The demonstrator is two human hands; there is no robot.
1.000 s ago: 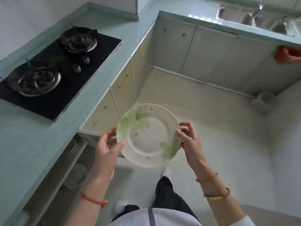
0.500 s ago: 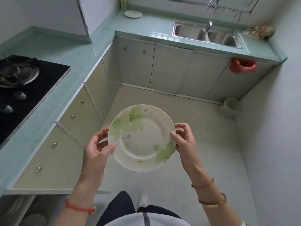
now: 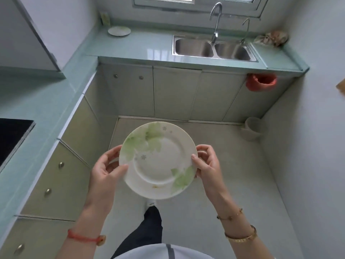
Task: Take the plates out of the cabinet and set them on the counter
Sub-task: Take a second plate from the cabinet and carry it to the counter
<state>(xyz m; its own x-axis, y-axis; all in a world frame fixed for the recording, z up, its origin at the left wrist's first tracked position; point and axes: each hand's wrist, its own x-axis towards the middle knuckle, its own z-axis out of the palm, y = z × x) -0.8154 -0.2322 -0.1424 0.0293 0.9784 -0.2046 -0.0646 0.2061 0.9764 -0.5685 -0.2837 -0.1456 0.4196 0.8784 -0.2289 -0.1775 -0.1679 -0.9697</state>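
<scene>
I hold a white plate with green leaf prints (image 3: 158, 161) level in front of me, above the floor. My left hand (image 3: 106, 174) grips its left rim and my right hand (image 3: 207, 165) grips its right rim. A second plate (image 3: 119, 31) lies on the pale green counter (image 3: 145, 47) in the far corner, left of the sink. The cabinet the plate came from is out of view.
A double steel sink (image 3: 212, 47) with two taps is set in the far counter. The black hob's corner (image 3: 11, 135) shows at left. A red bag (image 3: 261, 82) hangs under the counter's right end and a small bin (image 3: 253, 128) stands on the floor.
The view has turned away from the open lower cabinet and hob toward the sink counter. The plate stays held in both hands; the far counter and its plate have come into sight.
</scene>
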